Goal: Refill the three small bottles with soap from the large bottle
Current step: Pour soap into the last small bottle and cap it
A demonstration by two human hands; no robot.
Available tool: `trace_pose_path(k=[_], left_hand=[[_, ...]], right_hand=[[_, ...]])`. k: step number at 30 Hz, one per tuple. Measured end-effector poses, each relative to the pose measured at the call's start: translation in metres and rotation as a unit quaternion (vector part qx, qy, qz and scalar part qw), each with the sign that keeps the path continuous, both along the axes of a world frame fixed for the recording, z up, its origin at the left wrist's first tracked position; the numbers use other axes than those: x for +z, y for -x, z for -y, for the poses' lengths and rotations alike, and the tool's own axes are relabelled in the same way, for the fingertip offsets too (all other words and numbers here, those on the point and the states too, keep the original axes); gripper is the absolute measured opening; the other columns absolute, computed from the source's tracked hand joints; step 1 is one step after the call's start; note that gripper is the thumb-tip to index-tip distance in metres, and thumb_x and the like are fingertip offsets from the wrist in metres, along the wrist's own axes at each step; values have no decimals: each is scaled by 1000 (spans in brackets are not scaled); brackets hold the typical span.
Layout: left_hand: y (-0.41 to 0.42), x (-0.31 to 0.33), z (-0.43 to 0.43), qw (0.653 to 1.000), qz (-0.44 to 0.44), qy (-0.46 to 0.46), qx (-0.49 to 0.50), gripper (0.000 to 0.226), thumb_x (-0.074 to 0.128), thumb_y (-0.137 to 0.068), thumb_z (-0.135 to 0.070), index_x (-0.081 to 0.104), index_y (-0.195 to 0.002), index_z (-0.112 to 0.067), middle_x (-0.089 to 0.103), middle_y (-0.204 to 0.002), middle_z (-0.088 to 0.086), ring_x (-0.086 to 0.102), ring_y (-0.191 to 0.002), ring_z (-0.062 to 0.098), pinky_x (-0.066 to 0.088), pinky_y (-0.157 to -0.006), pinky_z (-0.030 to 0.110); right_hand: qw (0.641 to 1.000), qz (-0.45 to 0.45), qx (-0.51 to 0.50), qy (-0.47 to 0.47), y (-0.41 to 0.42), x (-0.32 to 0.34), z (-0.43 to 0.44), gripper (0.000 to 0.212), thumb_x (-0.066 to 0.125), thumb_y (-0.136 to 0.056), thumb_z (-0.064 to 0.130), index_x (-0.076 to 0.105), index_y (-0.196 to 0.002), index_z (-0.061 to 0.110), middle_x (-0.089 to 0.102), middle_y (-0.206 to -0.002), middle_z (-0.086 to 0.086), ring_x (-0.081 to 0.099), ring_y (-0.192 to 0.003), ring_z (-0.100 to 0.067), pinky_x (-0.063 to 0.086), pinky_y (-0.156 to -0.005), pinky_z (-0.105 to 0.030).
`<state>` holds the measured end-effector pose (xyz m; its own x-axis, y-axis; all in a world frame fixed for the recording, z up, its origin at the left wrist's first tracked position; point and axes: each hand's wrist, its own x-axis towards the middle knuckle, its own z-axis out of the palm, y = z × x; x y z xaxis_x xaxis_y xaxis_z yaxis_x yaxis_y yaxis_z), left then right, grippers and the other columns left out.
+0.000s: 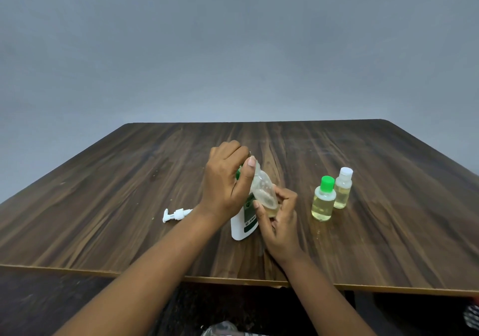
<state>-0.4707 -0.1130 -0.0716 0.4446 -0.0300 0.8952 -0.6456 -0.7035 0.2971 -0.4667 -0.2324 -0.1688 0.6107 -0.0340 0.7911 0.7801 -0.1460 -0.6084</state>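
Note:
A small clear bottle (261, 190) is tilted in the air above the middle of the table, with a little yellowish soap at its lower end. My right hand (280, 221) grips its base. My left hand (225, 180) curls round its top end, thumb against the neck, and a bit of bright green shows under the palm. The large white bottle (242, 228) with a green label stands right behind my hands, its top hidden. Two small bottles holding yellowish soap stand upright and capped at the right, one green-capped (324, 202), one white-capped (343, 190).
A white pump head (176, 214) lies on its side on the wooden table (129, 180), left of the large bottle. The table's front edge runs just below my forearms. A plain grey wall stands behind the table.

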Motion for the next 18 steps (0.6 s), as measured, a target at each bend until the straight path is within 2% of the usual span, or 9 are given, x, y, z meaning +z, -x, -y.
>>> trace_pose_path(k=[3,5,8,13,18], left_hand=[[0,-8,2,1000,-8,11,8,46,33,-94,-27,57,-64,-1,54,-65,9,51,-64,22,34,-67,31],[1,-8,3,1000,-1,12,14,46,34,-93,-28,59,-65,-1,56,-66,7,52,-65,20,32,-69,28],[2,0,4,1000,4,17,12,50,31,-93,-30,60,-64,-2,58,-66,7,53,-65,20,31,-70,29],[3,8,4,1000,-2,22,-3,52,31,-94,-29,58,-62,0,55,-62,11,53,-63,23,33,-68,35],[0,-6,3,999,11,31,10,47,34,-92,-25,59,-61,0,56,-61,9,54,-61,23,35,-66,35]], right_hand=[[1000,-2,10,2,3,1,1,31,55,-89,30,36,-114,29,58,-100,-6,62,-85,-5,46,-68,-10],[1000,-6,7,0,3,0,3,32,54,-88,27,36,-114,30,57,-100,-3,61,-85,-2,45,-69,-8],[1000,-2,-7,0,3,1,2,33,55,-87,28,37,-114,24,56,-102,-8,59,-87,-7,44,-73,-6],[1000,-8,-9,-15,0,0,2,35,56,-89,37,35,-116,32,58,-104,-18,64,-89,-23,49,-72,-15],[1000,4,-2,14,2,-2,3,31,54,-89,29,37,-115,24,62,-99,-12,64,-84,-13,48,-68,-12]])
